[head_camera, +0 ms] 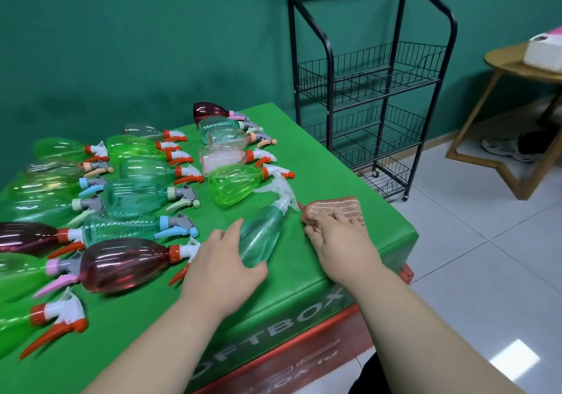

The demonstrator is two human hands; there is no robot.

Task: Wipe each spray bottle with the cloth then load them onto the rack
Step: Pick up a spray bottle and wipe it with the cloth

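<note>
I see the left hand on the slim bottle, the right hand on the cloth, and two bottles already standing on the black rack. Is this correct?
Not quite: the black rack holds no bottles yet, as the head view shows. The left hand is on the slim bottle and the right hand on the cloth.

The single head-worn camera looks forward and down, close over the near edge of the green padded box (292, 284). The black wire rack (330, 74) stands beyond the box's far right corner.
</note>
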